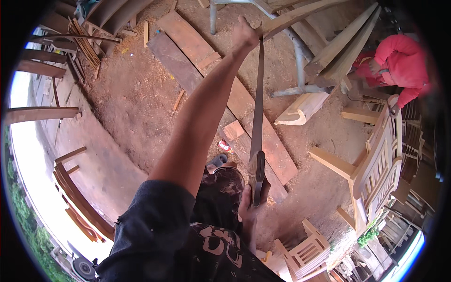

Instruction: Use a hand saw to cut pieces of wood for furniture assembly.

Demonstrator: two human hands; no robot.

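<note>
My left arm reaches far forward. My left hand (245, 35) is closed at the left end of a curved wooden piece (300, 14), most of its fingers hidden from above. A long handsaw (258, 101) points away from me, its narrow tip crossing that wood right beside my left hand. Close to my body, my right hand (247, 201) is wrapped round the saw's dark handle (257, 176). Under the curved piece stands a pale metal-legged trestle (299, 61), with thick timber lengths (345, 51) lying to the right.
Flat reddish planks (263, 136) lie diagonally on the dusty, shaving-strewn floor below the saw. A small red packet (224, 146) lies near my foot. At the right are a slatted wooden bench (376, 174) and a person in red (399, 66). Curved boards (44, 113) line the left.
</note>
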